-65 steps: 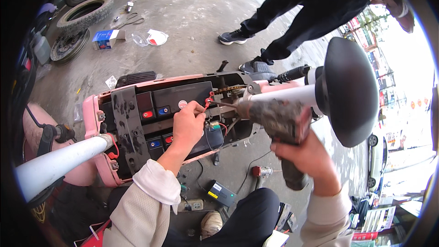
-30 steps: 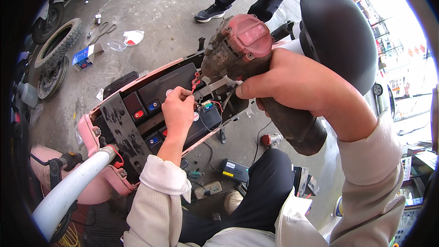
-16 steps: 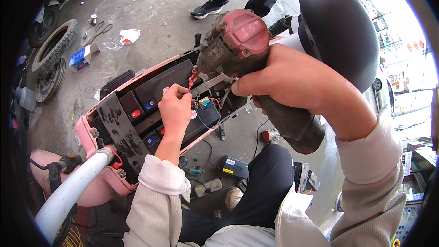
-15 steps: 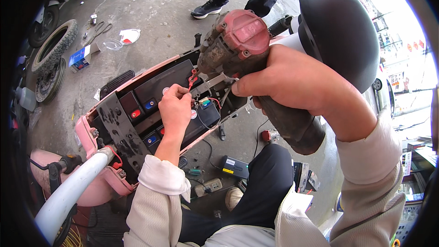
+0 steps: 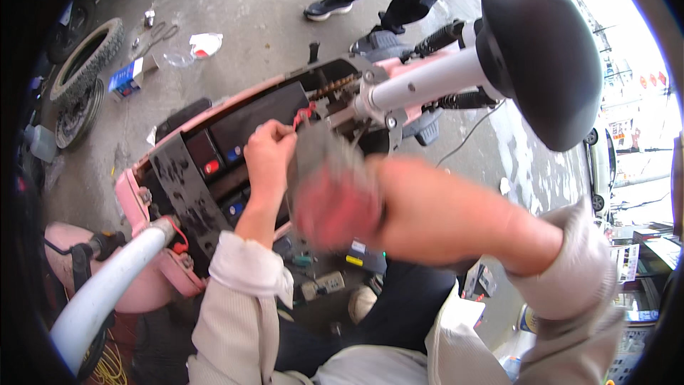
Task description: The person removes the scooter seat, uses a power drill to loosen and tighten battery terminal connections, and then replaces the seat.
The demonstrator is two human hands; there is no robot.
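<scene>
My left hand (image 5: 267, 157) is pinched beside a red wire terminal (image 5: 305, 115), at the dark battery pack (image 5: 260, 105) inside a pink scooter's open body (image 5: 141, 199); its fingertips appear to hold the red lead. My right hand (image 5: 434, 214) grips a motion-blurred black and red power drill (image 5: 335, 199), held low over the battery compartment, right of my left hand. The drill hides part of the batteries and wiring below it. A black plate (image 5: 187, 192) crosses the compartment, and a white steering tube (image 5: 107, 289) rises at the lower left.
A black seat (image 5: 538, 50) on a silver post stands at right. Another person's legs and shoe (image 5: 328, 7) are at the top. Tires (image 5: 85, 57), a box (image 5: 128, 78) and scissors (image 5: 160, 36) lie on the floor at left. A charger (image 5: 363, 264) and power strip (image 5: 320, 285) lie below the scooter.
My right hand and the drill have swung down and leftward, uncovering the silver seat post and rear shock. My left hand stays at the red terminal, slightly higher than half a second ago.
</scene>
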